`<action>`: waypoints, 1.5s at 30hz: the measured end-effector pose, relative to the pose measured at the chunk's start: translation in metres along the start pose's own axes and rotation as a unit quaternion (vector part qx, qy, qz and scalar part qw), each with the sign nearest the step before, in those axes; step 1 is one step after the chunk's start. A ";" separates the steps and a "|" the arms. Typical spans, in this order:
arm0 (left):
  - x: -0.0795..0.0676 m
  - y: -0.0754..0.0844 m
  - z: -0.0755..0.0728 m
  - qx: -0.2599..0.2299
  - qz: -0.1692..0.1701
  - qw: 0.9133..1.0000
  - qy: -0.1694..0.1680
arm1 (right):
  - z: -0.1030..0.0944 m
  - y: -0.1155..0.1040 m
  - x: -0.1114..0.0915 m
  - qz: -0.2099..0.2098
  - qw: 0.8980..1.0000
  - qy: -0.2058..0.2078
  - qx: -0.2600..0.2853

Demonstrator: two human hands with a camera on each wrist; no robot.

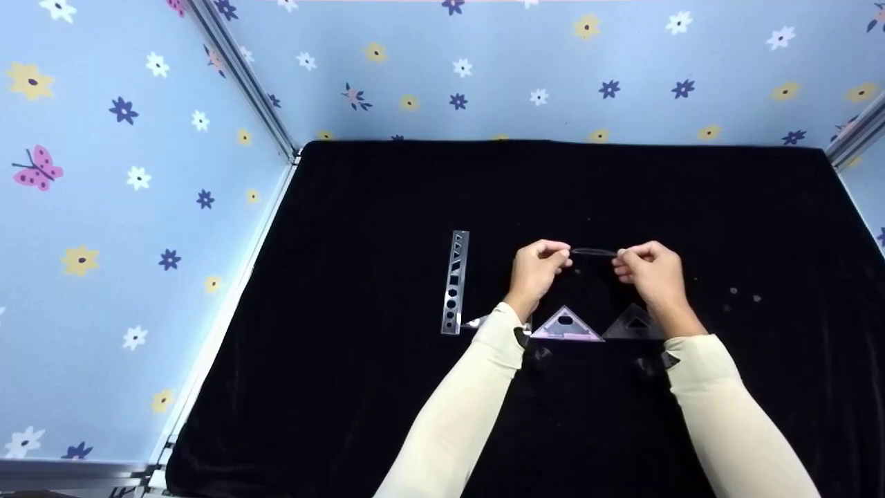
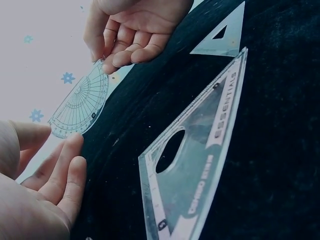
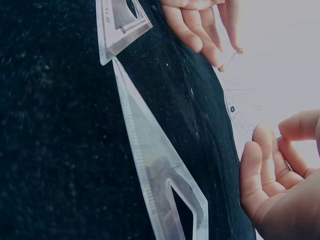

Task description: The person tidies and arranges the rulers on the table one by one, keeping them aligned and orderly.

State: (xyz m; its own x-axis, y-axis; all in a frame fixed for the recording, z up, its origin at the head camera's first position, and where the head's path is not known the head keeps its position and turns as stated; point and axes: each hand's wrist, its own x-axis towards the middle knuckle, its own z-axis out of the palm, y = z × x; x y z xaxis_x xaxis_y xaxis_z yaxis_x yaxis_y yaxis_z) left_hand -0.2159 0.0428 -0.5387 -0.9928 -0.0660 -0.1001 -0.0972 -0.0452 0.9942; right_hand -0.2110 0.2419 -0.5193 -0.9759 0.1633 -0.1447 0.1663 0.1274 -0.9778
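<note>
A clear protractor (image 1: 594, 252) is held between the two hands, seen almost edge-on in the head view. My left hand (image 1: 538, 275) pinches its left end with thumb and fingers, and my right hand (image 1: 651, 275) pinches the right end. The left wrist view shows the protractor's (image 2: 82, 102) curved scale and radiating lines. Below the hands lies a clear set square with a pale printed border (image 1: 553, 330). Another clear set square (image 1: 615, 329) lies by the right wrist, partly covered by it.
Left of the hands lies a clear template ruler (image 1: 453, 283) with cut-out shapes. Another clear piece (image 1: 476, 322) by its lower end is mostly hidden by the left arm. Small pale bits (image 1: 756, 299) lie at right. Flower-patterned walls border the black cloth (image 1: 346, 387).
</note>
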 end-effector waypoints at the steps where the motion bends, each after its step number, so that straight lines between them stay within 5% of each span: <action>1: 0.000 0.000 0.000 0.001 -0.001 1.000 -0.001 | 0.000 0.000 0.000 0.000 1.000 0.000 -0.001; 35: -0.009 -0.001 0.000 0.012 -0.003 1.000 -0.016 | -0.011 0.003 -0.011 0.007 1.000 0.000 0.028; 45: -0.013 0.000 0.000 -0.029 -0.006 0.999 -0.039 | -0.016 0.007 -0.018 0.007 0.997 -0.002 0.075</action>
State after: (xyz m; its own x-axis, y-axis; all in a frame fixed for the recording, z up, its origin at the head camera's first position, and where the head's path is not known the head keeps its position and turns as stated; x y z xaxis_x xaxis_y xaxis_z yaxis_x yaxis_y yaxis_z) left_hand -0.2028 0.0440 -0.5372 -0.9943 0.0133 -0.1059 -0.1067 -0.1039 0.9888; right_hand -0.1899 0.2554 -0.5214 -0.9743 0.1594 -0.1591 0.1576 -0.0221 -0.9873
